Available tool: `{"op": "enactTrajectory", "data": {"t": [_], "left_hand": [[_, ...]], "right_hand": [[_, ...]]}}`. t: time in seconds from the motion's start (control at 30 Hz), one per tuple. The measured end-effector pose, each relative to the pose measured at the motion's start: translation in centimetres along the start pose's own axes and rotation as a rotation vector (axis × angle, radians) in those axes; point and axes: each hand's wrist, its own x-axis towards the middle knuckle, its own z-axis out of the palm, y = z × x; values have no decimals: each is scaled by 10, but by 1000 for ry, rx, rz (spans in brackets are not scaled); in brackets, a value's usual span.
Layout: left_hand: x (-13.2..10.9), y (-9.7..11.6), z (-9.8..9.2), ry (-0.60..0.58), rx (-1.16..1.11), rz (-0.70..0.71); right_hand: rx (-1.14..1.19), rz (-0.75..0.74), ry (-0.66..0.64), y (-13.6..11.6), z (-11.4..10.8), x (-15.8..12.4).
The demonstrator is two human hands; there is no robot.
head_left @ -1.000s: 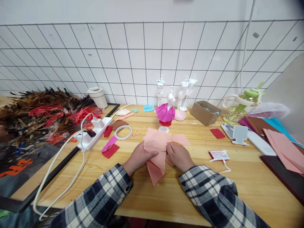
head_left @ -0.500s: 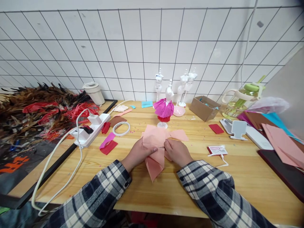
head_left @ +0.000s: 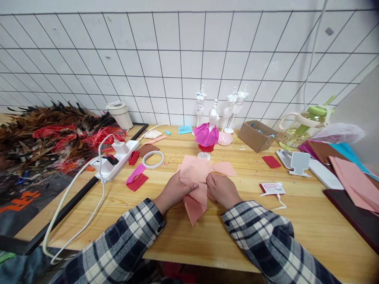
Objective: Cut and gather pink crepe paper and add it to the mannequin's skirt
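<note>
Salmon-pink paper [head_left: 195, 169], in several overlapping folded pieces, is between my hands above the wooden table. My left hand [head_left: 177, 188] grips its left side, thumb on top. My right hand [head_left: 222, 190] is closed at the paper's right edge; a thin dark line shows by its fingertips, too small to make out. A separate pink piece [head_left: 225, 169] lies just beyond the right hand. Behind the paper stands a small white mannequin [head_left: 213, 116] in a magenta and red ruffled paper skirt [head_left: 206, 135].
White mannequins [head_left: 231, 104] stand by the tiled wall, near a cardboard box [head_left: 257, 136]. At left are a tape roll [head_left: 153, 152], a power strip [head_left: 120, 161] with cables and feathers [head_left: 44, 126]. A green-lidded bottle [head_left: 308, 126] and paper sheets [head_left: 353, 181] are at right.
The whole view has shifted slightly, so the table items appear a little further right. Both hands keep their places on the pink paper.
</note>
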Motion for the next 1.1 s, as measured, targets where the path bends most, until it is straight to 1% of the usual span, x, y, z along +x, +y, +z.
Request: {"op": "enactTrajectory", "data": {"t": [0.13,0.3,0.6,0.77,0.97,1.1], "left_hand": [[1,-2,0,11,11,17],[1,-2,0,-5,27,19],[-1,6,3,0,92,-1],[0,6,4,-3,100,0],[-1,6,5,-12,101,3],[-1,7,6,-15,105,-7]], "right_hand": [[18,-3,-8,2,1,0],[25,-8,-16,2,3,0],[11,-19,-12,1,8,1],[-14,-18,1,1,7,2],[20,-37,-35,1,6,1],[24,-50,-32,1,7,0]]}}
